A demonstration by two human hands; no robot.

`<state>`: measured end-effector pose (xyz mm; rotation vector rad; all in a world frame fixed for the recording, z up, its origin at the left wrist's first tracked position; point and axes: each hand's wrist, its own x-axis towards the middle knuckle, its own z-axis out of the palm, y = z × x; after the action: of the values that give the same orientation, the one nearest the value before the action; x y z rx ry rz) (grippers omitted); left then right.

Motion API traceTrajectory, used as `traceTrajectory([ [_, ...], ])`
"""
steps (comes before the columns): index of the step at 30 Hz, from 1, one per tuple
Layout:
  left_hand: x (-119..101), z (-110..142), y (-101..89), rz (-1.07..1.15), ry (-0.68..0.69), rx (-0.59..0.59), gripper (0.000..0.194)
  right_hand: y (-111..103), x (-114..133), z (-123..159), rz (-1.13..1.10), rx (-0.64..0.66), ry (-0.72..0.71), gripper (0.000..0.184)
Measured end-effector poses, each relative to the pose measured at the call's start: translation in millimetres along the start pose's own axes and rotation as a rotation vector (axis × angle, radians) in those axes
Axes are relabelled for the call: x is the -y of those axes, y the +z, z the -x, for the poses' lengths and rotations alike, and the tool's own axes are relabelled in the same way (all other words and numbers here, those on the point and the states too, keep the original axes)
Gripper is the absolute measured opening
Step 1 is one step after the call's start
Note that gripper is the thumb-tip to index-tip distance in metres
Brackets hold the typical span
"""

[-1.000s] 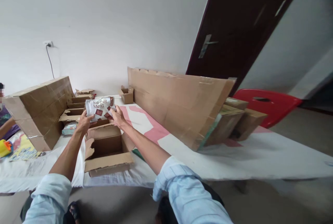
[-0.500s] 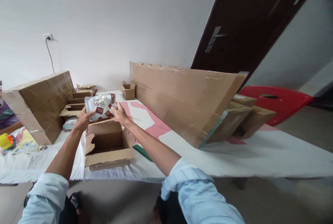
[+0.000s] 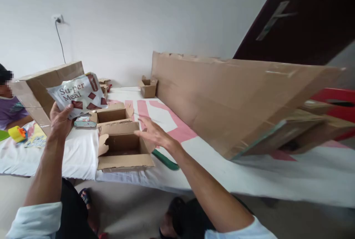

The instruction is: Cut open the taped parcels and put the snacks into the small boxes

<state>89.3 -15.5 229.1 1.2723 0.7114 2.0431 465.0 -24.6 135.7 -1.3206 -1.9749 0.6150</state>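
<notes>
My left hand grips a white pouch printed "Su-per Meal" with brown squares, thumb across its front, held up left of the nearest box. Its edges look doubled, so there may be more than one pouch. My right hand is empty, fingers apart, over the right side of an open cardboard box. The inside of that box looks bare and shaded. Directly behind it stands another open cardboard box. A small pale-blue packet lies beside these boxes, below the pouch.
A long cardboard panel stands across the table's right side. Taped cartons are stacked at left. A green curved object lies right of the near box. A small box is by the wall. Another person is at far left.
My right hand has let go of the pouch and moved right, its fingers opening. My left hand has carried the pouch left and nearer. The camera view has shifted.
</notes>
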Motion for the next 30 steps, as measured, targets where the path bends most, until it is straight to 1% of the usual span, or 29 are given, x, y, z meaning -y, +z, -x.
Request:
traceTrajectory([
  [2,-1,6,-17.5,-0.03,0.004,-0.06,0.065,7,-16,16,-0.035,0.115,0.078,0.053],
  [4,3,12,-35.0,-0.062,0.0,-0.118,0.065,11,-24,30,-0.139,0.168,0.106,0.047],
  [7,12,24,-58.4,-0.11,-0.006,-0.202,0.063,9,-25,44,-0.326,0.209,0.152,0.049],
  [10,24,37,-75.3,-0.14,-0.032,-0.278,0.064,3,-26,42,-0.386,0.263,0.2,0.048],
  [12,33,48,-83.1,-0.139,-0.066,-0.313,0.065,1,-31,29,-0.377,0.263,0.19,0.045],
  [13,37,54,-86.3,-0.139,-0.092,-0.318,0.066,1,-34,18,-0.362,0.229,0.169,0.045],
  [15,45,67,-92.6,-0.147,-0.152,-0.317,0.064,4,-43,-9,-0.296,0.093,0.108,0.045],
  [17,51,80,-100.7,-0.159,-0.198,-0.326,0.06,9,-51,-39,-0.156,-0.051,0.027,0.05],
  [18,52,85,-106.0,-0.172,-0.21,-0.335,0.059,12,-54,-53,-0.062,-0.088,-0.025,0.056],
  [19,54,90,-112.2,-0.192,-0.217,-0.346,0.058,16,-56,-66,0.036,-0.096,-0.08,0.062],
  [20,55,94,-119.0,-0.219,-0.229,-0.353,0.057,20,-57,-78,0.128,-0.079,-0.132,0.065],
  [22,56,99,-133.4,-0.287,-0.283,-0.352,0.058,28,-58,-94,0.266,0.004,-0.21,0.062],
  [25,61,103,-149.3,-0.379,-0.432,-0.306,0.061,40,-61,-105,0.321,0.133,-0.221,0.039],
  [27,68,106,-152.1,-0.407,-0.548,-0.249,0.062,47,-66,-104,0.305,0.166,-0.188,0.026],
  [28,72,108,-151.1,-0.402,-0.609,-0.215,0.062,49,-69,-102,0.295,0.161,-0.168,0.023],
  [30,82,111,-146.3,-0.371,-0.716,-0.14,0.06,54,-78,-95,0.286,0.121,-0.13,0.022],
])
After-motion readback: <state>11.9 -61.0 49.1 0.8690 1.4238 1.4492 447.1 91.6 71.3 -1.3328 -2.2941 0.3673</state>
